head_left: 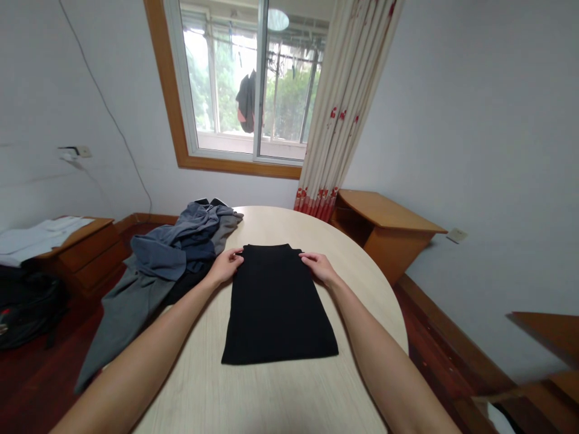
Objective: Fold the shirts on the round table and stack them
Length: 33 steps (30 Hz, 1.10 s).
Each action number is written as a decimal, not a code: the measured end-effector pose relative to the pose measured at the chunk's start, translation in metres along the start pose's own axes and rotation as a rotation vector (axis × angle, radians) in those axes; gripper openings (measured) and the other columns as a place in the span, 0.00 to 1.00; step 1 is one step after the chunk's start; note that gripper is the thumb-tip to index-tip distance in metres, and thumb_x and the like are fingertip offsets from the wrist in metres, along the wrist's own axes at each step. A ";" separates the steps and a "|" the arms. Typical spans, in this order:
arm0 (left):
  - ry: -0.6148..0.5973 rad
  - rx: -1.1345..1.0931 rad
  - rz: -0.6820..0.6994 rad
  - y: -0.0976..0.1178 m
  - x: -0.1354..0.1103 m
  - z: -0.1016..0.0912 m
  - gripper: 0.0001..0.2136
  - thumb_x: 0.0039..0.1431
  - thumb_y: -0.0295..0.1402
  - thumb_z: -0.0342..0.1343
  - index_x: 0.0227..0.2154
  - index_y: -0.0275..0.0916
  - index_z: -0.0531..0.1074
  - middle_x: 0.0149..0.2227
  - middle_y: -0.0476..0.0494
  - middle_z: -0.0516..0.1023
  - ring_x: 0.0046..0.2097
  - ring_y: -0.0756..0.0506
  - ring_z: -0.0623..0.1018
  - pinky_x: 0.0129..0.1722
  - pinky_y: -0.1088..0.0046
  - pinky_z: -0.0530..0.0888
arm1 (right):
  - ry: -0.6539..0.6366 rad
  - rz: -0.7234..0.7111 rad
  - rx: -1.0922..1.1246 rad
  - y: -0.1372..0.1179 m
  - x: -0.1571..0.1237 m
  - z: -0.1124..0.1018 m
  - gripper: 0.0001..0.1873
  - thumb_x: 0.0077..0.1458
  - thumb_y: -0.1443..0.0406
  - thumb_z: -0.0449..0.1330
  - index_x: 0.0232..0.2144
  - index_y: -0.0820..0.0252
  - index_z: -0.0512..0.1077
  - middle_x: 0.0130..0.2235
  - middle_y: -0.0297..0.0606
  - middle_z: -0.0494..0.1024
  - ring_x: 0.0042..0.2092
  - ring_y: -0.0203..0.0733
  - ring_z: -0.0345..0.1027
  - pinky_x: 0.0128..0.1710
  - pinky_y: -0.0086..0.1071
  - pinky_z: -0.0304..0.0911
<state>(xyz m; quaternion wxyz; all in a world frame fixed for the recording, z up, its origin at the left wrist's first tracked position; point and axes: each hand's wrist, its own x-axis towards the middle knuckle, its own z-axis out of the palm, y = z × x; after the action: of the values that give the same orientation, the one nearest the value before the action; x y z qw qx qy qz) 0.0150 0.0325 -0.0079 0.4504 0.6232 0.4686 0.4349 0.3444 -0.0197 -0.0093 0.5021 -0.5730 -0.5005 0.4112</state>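
A black garment (pixel 275 307), folded into a long rectangle, lies flat in the middle of a round pale wooden table (pixel 271 392). My left hand (pixel 226 264) grips its far left corner, fingers curled on the fabric edge. At the far right corner my right hand (pixel 318 266) pinches the fabric in the same way. Both forearms stretch forward along the two sides of the garment.
A heap of blue, grey and dark clothes (pixel 178 253) covers the table's left side and hangs over its edge. A low wooden cabinet (pixel 382 232) stands at the right, a wooden dresser (pixel 85 247) at the left. Window and curtain (pixel 348 102) are behind.
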 end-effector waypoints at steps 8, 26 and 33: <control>0.024 -0.107 -0.053 0.006 -0.001 0.000 0.34 0.40 0.43 0.68 0.52 0.30 0.77 0.21 0.48 0.74 0.22 0.51 0.67 0.22 0.75 0.62 | 0.033 -0.106 0.004 0.006 0.005 0.005 0.21 0.45 0.63 0.68 0.44 0.65 0.80 0.34 0.42 0.82 0.32 0.39 0.74 0.35 0.33 0.69; -0.005 0.079 0.016 0.010 0.007 0.001 0.30 0.41 0.46 0.69 0.47 0.34 0.80 0.36 0.38 0.84 0.36 0.41 0.81 0.38 0.67 0.75 | 0.004 -0.140 -0.261 0.007 0.005 0.006 0.26 0.51 0.67 0.62 0.53 0.65 0.76 0.28 0.34 0.78 0.27 0.35 0.67 0.32 0.31 0.67; 0.216 -0.048 0.158 0.028 0.019 0.005 0.23 0.43 0.46 0.68 0.38 0.32 0.83 0.39 0.35 0.84 0.40 0.39 0.81 0.42 0.65 0.76 | 0.050 -0.343 -0.262 0.002 0.005 0.008 0.21 0.53 0.68 0.59 0.50 0.60 0.78 0.56 0.45 0.76 0.45 0.41 0.74 0.50 0.38 0.68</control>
<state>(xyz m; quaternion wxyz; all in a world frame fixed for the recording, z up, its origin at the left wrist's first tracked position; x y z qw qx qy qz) 0.0284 0.0458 0.0208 0.3765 0.5968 0.4532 0.5447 0.3373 -0.0139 -0.0125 0.4982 -0.5498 -0.6272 0.2367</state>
